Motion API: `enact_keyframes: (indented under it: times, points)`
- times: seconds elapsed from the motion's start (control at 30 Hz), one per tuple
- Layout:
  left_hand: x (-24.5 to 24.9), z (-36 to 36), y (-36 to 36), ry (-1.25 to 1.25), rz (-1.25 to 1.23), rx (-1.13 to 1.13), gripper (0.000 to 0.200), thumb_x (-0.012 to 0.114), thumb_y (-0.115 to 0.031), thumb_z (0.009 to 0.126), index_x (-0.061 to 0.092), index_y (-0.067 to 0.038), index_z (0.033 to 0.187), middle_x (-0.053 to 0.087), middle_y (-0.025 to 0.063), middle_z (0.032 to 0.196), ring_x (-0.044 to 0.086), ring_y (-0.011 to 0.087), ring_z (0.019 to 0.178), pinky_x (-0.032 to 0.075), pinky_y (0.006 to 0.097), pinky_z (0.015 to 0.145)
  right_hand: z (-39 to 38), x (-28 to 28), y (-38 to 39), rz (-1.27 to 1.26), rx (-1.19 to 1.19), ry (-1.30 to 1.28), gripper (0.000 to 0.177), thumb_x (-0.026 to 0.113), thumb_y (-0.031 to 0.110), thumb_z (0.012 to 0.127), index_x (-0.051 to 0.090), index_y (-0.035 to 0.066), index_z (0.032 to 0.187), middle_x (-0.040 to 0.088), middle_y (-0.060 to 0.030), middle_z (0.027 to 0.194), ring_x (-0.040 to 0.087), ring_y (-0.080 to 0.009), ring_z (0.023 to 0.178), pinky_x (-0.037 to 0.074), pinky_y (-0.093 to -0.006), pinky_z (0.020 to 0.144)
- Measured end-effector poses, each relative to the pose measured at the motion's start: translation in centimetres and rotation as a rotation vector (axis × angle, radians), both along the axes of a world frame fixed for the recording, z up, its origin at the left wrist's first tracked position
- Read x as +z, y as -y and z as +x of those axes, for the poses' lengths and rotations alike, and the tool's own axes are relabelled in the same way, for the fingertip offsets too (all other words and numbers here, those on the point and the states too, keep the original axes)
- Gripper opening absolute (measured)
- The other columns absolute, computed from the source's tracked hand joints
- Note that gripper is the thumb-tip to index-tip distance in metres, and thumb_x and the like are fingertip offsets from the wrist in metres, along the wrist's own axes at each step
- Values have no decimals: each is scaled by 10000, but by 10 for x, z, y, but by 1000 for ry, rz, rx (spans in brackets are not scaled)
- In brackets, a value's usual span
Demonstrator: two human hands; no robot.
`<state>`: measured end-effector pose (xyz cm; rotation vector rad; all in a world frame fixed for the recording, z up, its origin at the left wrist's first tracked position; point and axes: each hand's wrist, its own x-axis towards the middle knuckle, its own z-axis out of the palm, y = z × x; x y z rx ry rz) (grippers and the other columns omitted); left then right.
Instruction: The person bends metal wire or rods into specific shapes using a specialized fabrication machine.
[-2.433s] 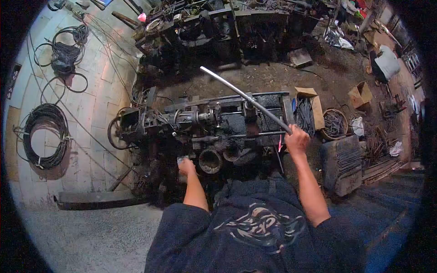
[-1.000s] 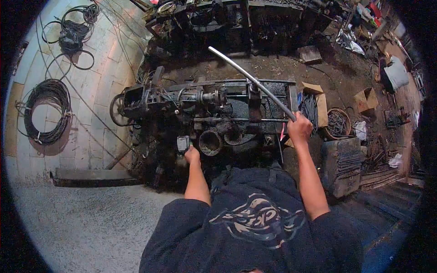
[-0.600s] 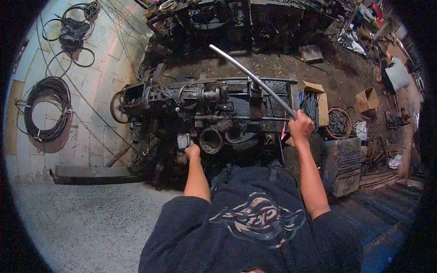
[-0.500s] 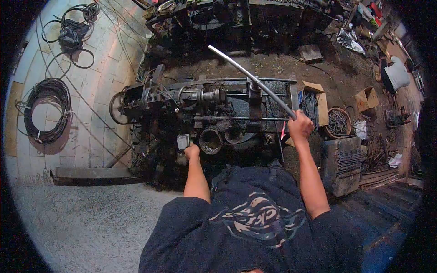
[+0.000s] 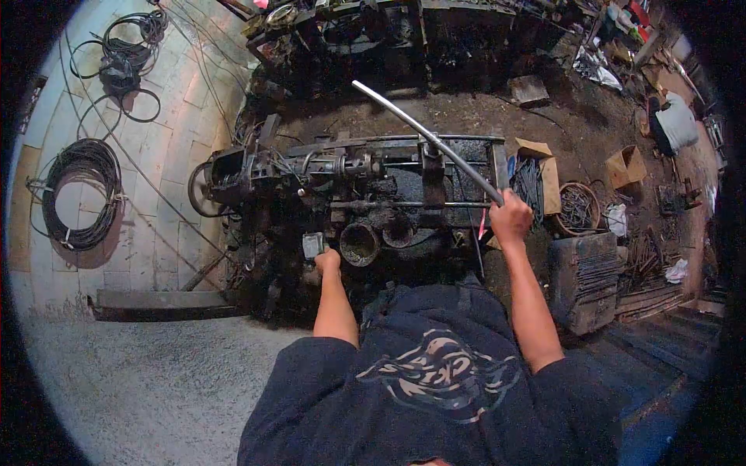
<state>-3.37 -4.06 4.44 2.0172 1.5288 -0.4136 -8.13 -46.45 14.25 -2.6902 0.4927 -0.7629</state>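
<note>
Grimy workshop, right hand (image 5: pixel 510 221) clasping steel lever (image 5: pixel 423 136), left hand (image 5: pixel 327 262) touching grey box (image 5: pixel 312 245), grip unclear

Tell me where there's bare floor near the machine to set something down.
Mostly bare paving lies between the cable coil and the machine. Bare gravel lies this side of the steel beam. Right of the right hand gripping the bar, the box of rods, basket and crate crowd the floor.

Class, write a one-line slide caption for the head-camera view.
Right hand grips a long metal pipe over a grimy machine while the left hand touches a small grey box.
</note>
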Motion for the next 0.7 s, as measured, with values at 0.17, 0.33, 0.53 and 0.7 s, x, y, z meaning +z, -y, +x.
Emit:
enact_keyframes:
  times: [0.17, 0.33, 0.53, 0.7]
  points:
    - [6, 0, 1, 5, -19, -22, 459, 512, -398, 952, 561, 16, 1145, 629, 160, 975, 579, 274, 703, 450, 449, 602, 2, -3, 0, -8, -13, -25, 161, 635, 199, 807, 574, 73, 728, 625, -138, 703, 624, -348, 619, 484, -455, 557]
    - [-24, -1, -17, 57, -78, -61, 457, 509, -410, 951, 571, 19, 1095, 605, 119, 809, 453, 216, 522, 353, 433, 495, 0, -2, -2, -9, -19, -45, 163, 633, 203, 811, 572, 72, 737, 628, -135, 692, 628, -343, 615, 487, -453, 557]
    - [-14, -1, -16, 54, -141, -23, 499, 528, -392, 940, 547, 57, 1157, 608, 191, 1038, 575, 302, 805, 449, 450, 677, 1, -5, 0, -14, -17, -32, 158, 628, 196, 815, 573, 68, 742, 629, -135, 681, 630, -340, 613, 491, -450, 558]
    - [-41, 0, -27, 111, -120, 1, 571, 567, -382, 911, 504, 87, 1232, 531, 255, 1266, 532, 380, 1159, 458, 456, 948, 2, -5, 0, -24, 4, 1, 153, 629, 193, 813, 578, 67, 743, 631, -140, 690, 631, -336, 615, 494, -443, 561]
